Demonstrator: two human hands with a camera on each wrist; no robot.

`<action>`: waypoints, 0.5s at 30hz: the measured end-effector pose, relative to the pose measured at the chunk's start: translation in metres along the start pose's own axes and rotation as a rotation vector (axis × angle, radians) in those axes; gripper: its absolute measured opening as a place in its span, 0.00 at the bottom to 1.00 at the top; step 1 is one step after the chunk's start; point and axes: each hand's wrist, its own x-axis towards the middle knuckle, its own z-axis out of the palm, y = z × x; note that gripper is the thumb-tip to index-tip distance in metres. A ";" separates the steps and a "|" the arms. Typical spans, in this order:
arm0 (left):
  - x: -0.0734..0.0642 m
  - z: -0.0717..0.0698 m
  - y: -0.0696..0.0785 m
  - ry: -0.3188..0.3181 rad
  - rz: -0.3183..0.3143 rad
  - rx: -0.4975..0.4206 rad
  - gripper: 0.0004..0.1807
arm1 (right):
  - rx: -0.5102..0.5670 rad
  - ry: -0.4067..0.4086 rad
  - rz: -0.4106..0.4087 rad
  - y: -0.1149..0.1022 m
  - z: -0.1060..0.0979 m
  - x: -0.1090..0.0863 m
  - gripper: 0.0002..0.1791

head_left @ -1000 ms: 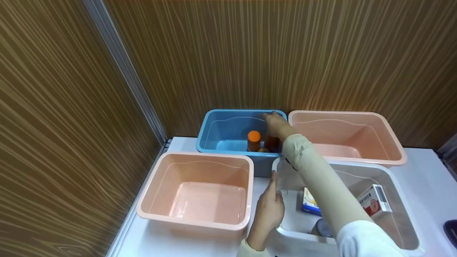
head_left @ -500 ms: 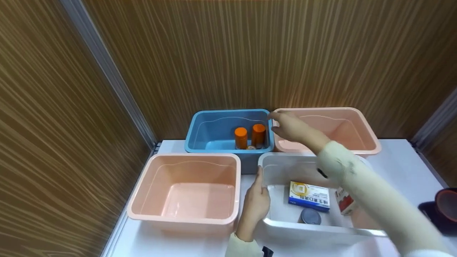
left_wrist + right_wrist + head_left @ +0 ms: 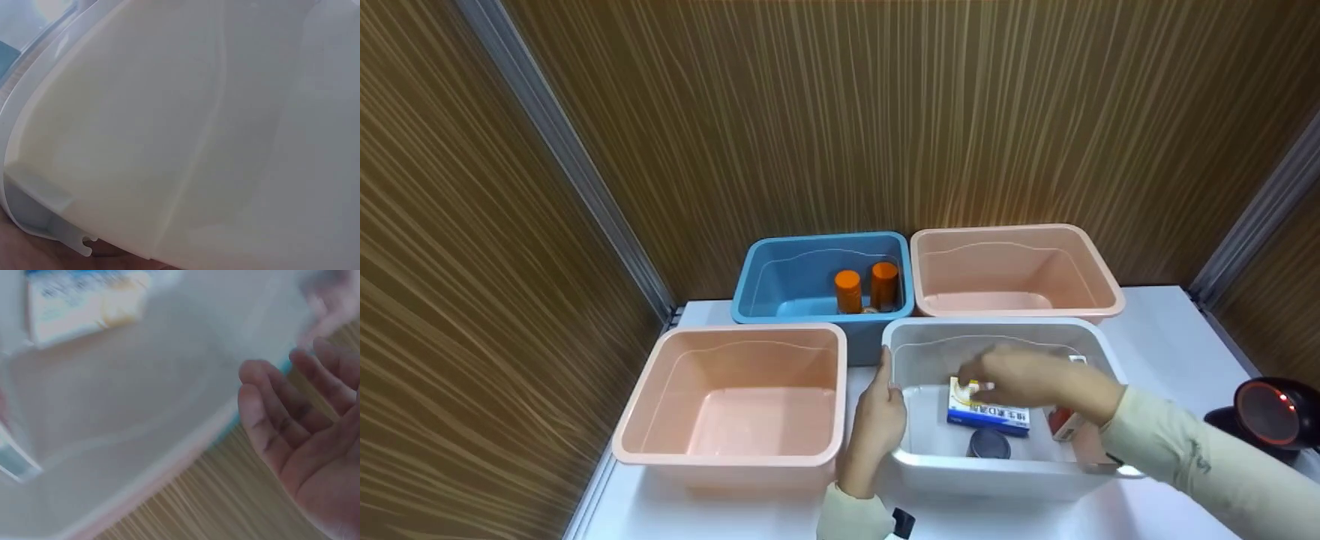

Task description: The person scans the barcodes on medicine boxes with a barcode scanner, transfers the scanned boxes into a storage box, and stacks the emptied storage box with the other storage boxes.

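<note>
My left hand (image 3: 877,416) grips the left rim of a white plastic bin (image 3: 1005,469). In the left wrist view, the bin's pale wall (image 3: 169,129) fills most of the picture and the hand shows only at the lower left corner. My right hand (image 3: 1020,375) hovers inside the white bin over a blue, white and yellow medicine box (image 3: 990,416). In the right wrist view, its fingers (image 3: 256,410) are loosely bent, with nothing between them. A dark-lidded jar (image 3: 990,444) stands just in front of the box. Partly behind the right forearm is a red and white box (image 3: 1063,424).
A blue bin (image 3: 780,274) at the back holds two orange-capped bottles (image 3: 866,289) and a small item. One pink bin (image 3: 1012,270) stands beside it; another pink bin (image 3: 727,405) is at front left. A dark device (image 3: 1267,412) sits at right. Wood-grain panels enclose the table.
My right hand has left the blue bin, passed over the back pink bin and come into the white bin. The left hand stays at the white rim. The head view has shifted.
</note>
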 end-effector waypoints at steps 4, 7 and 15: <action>-0.001 0.001 -0.001 0.018 0.026 0.010 0.33 | -0.020 -0.165 0.116 -0.004 0.024 0.001 0.14; 0.002 0.000 -0.001 0.012 0.033 0.011 0.33 | -0.034 -0.250 0.218 -0.004 0.036 0.007 0.16; 0.001 0.001 0.001 -0.011 -0.002 -0.016 0.33 | 0.081 -0.428 0.363 0.001 0.051 0.014 0.19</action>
